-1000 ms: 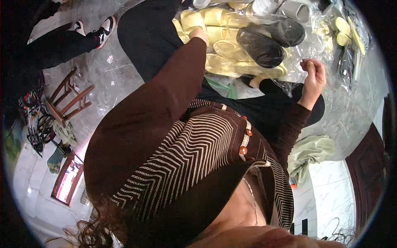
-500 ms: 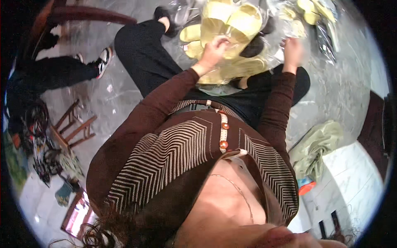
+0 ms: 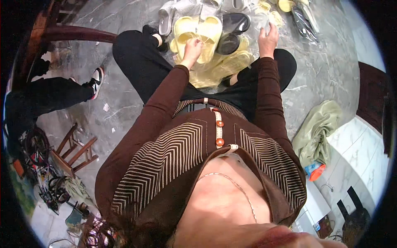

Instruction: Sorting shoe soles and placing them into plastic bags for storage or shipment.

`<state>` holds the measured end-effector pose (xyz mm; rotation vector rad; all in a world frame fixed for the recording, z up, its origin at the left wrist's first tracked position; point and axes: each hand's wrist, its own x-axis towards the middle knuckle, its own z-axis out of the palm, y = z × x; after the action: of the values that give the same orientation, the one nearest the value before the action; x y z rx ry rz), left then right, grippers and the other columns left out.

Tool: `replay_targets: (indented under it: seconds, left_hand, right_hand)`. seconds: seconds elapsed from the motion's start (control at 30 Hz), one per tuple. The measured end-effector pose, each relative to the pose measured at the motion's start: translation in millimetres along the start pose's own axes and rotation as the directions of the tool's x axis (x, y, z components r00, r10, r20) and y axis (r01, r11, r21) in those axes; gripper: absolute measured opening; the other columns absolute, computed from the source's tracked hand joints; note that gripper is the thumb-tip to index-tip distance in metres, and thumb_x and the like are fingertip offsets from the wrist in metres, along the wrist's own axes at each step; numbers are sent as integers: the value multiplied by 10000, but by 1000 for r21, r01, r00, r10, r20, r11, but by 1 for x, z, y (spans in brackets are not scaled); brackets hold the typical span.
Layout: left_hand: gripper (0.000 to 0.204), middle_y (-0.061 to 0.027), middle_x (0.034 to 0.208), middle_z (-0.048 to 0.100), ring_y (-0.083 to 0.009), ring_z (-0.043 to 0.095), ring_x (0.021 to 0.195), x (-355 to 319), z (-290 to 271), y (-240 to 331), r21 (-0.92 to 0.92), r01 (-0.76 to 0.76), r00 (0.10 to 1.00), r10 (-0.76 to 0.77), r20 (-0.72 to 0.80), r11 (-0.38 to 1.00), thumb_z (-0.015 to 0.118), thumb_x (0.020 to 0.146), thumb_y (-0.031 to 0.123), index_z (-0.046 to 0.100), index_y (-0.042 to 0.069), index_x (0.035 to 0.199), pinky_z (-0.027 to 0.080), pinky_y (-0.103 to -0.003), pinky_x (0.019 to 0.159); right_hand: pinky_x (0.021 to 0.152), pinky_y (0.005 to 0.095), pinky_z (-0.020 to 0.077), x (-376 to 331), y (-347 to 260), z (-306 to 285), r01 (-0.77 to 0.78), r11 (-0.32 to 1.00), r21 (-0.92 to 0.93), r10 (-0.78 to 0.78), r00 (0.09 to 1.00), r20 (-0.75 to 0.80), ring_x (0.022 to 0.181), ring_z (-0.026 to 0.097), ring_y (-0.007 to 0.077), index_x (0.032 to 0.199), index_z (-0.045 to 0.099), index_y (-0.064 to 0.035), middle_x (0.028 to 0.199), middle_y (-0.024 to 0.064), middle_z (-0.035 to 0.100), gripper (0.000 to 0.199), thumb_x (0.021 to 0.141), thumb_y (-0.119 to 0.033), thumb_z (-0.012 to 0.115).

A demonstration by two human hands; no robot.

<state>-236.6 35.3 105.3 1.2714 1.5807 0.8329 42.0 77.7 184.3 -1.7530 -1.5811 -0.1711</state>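
Observation:
A pair of yellow slippers in clear plastic is in front of my left hand, whose fingers are pinched closed at its lower middle. My right hand is raised over my right knee, fingers stretched out and apart, with nothing visible in it. Black slippers lie between the two hands. Below them, more yellow slippers in clear plastic lie between my crossed legs. Whether my left fingers grip the slipper edge or only the film is hard to make out.
Grey slippers lie beyond the yellow pair, and bagged black slippers lie at the far right. Another person's shoe rests on the floor at left, near a wooden stool. An olive-green cloth is heaped at right.
The yellow pair and my left hand have moved left and away from me, uncovering black and grey slippers. My right hand has moved left, its fingers now extended.

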Motion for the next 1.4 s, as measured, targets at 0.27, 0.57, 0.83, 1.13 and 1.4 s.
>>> replay_targets:
  seconds: [0.27, 0.57, 0.83, 1.13, 1.4]
  left_hand:
    - [73, -85, 1025, 477, -139, 525, 858, -51, -31, 80, -512, -226, 947, 310, 82, 828, 540, 771, 8, 552, 0, 843, 419, -229, 755]
    - [144, -89, 1132, 486, -160, 464, 1058, -52, -37, 59, -448, -339, 827, 489, 276, 827, 559, 767, -20, 559, 45, 895, 407, -263, 846]
    - [101, -104, 966, 533, -179, 520, 914, -46, -16, 55, -239, -512, 783, 563, 266, 825, 522, 763, -8, 565, -15, 854, 425, -282, 787]
    - [297, -119, 807, 537, -215, 541, 779, -15, -13, 21, -184, 187, 982, -188, 9, 965, 457, 700, 22, 494, -29, 991, 440, -297, 667]
    - [155, -15, 627, 434, -109, 378, 485, 4, 4, -10, -322, 425, 898, -350, 266, 846, 477, 766, 181, 494, 73, 876, 310, -295, 415]
  right_hand:
    - [790, 319, 415, 11, -34, -30, -42, 948, 314, 35, 999, 27, 922, 523, 224, 1015, 540, 11, 978, 134, 557, 339, 748, -188, 604]
    - [666, 300, 462, 24, -65, -58, -622, 753, 215, 278, 597, 753, 766, 588, 190, 1037, 562, 15, 885, 151, 614, 376, 760, -237, 595]
    - [533, 233, 404, -39, 9, -12, -481, 867, 129, 302, 713, 632, 592, 509, 88, 775, 611, 26, 636, 25, 574, 245, 751, -217, 589]
    - [548, 232, 419, -34, -41, -36, -452, 782, 430, 264, 864, 429, 613, 531, 92, 775, 588, 0, 663, 15, 583, 169, 784, -166, 559]
    - [592, 189, 415, 4, -65, -98, -385, 718, 580, 174, 906, 386, 676, 564, 85, 862, 569, -18, 785, 34, 604, 103, 827, -96, 513]
